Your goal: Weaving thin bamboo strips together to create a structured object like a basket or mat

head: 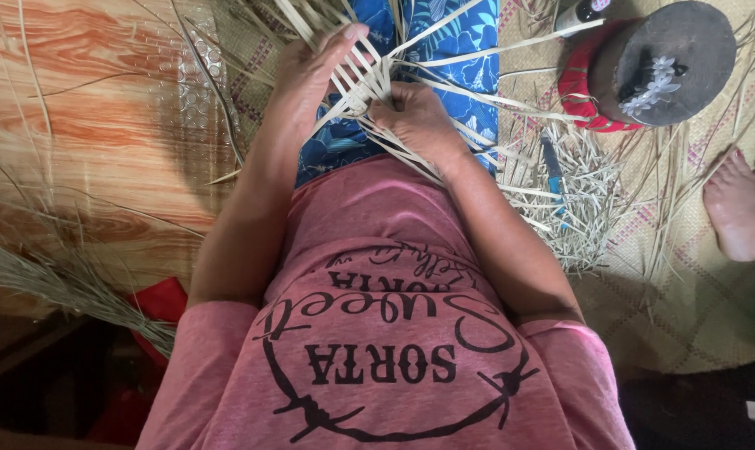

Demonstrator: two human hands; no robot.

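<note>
A small woven piece of pale palm-leaf strips rests over my lap, which is covered in blue floral cloth. My left hand lies over its left side with fingers spread across the strips. On its near right edge my right hand pinches the crossing strips. Loose strip ends fan out from the weave to the right and towards the top.
A pile of cut strip scraps with a blue-handled knife lies on the woven mat at right. Behind it stands a round dark block on a red base. Another person's foot is at far right. Dry leaves lie left.
</note>
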